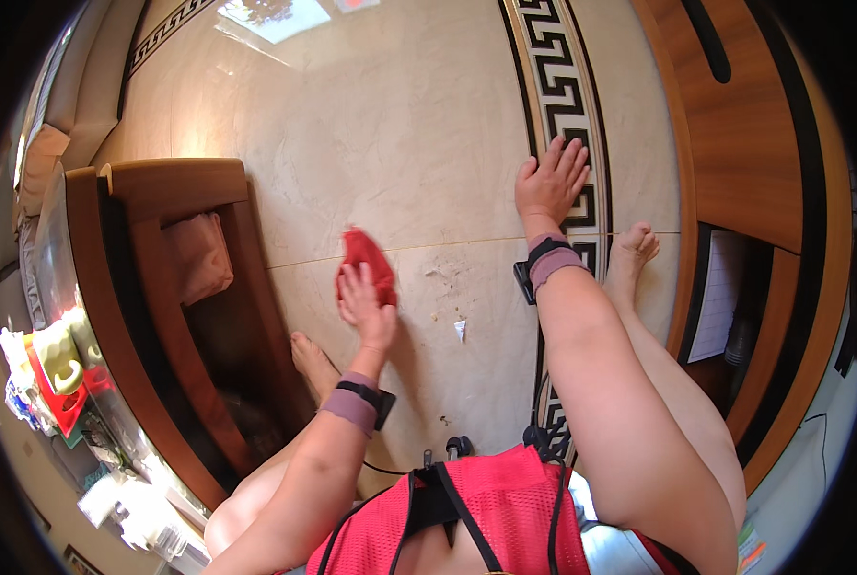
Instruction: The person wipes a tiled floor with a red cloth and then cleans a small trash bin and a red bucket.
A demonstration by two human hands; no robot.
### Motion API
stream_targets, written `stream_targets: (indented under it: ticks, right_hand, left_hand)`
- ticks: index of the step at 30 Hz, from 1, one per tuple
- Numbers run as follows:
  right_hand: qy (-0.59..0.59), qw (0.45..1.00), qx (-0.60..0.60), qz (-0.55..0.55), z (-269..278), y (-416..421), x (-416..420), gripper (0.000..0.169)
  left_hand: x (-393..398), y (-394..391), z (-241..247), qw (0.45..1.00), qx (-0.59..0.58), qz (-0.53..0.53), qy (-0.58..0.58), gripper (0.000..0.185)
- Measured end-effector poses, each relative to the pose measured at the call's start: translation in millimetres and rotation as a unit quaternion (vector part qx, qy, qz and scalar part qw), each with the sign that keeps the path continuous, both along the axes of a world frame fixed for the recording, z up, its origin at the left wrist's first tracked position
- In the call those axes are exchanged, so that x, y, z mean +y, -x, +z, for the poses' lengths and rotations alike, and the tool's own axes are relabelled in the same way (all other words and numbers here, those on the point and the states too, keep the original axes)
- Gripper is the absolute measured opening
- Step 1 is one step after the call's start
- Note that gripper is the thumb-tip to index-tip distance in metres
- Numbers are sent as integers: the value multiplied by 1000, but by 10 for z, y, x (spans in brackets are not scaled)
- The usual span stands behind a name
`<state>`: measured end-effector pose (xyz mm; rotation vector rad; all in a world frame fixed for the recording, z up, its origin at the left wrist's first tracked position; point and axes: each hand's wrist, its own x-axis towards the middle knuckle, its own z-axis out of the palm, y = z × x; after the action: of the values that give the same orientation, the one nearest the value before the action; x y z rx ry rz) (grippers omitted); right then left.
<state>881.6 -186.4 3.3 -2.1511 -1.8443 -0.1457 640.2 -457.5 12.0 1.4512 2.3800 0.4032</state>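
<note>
My left hand (pixel 364 305) lies over a red cloth (pixel 368 260) on the glossy floor tiles (pixel 313 151); the hand looks slightly blurred, its fingers spread on the cloth. My right hand (pixel 552 180) is empty, palm down with fingers apart, over the floor's Greek-key border (pixel 559 90). Crumbs and dirt (pixel 448 272) are scattered between the two hands. A small white scrap (pixel 460 330) lies nearer to me, to the right of the cloth. Each wrist wears a purple band with a black strap and a small dark device.
At left, a wooden table (pixel 177 180) has a pink soft bundle (pixel 202 259) on its lower shelf and a cup (pixel 58 357) on top. A wooden cabinet (pixel 741 129) with an open compartment stands at right. My bare feet flank the floor area; black cables hang near my vest.
</note>
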Motion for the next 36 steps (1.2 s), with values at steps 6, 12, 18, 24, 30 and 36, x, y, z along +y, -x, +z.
stream_targets:
  ticks: [6, 12, 18, 24, 30, 36]
  right_hand:
    - [-3, 1000, 12, 9, -44, 22, 2, 62]
    - [-12, 1000, 11, -1, -34, -70, -2, 63]
    - [9, 998, 54, 19, 35, 98, 10, 65]
    - [8, 999, 48, 6, 37, 12, 5, 64]
    - [-2, 999, 44, 0, -10, -38, -8, 64]
    - [-4, 999, 38, 11, -25, -9, -3, 64]
  left_hand:
    - [570, -440, 288, 956, -267, -18, -123, 64]
    - [1130, 438, 641, 806, -506, 204, -232, 40]
    - [1118, 1379, -94, 971, -81, 143, -174, 63]
    - [1550, -141, -22, 971, -101, -132, -169, 68]
    - [1349, -641, 311, 971, -140, -117, -156, 69]
    - [405, 199, -153, 964, 187, 189, 18, 66]
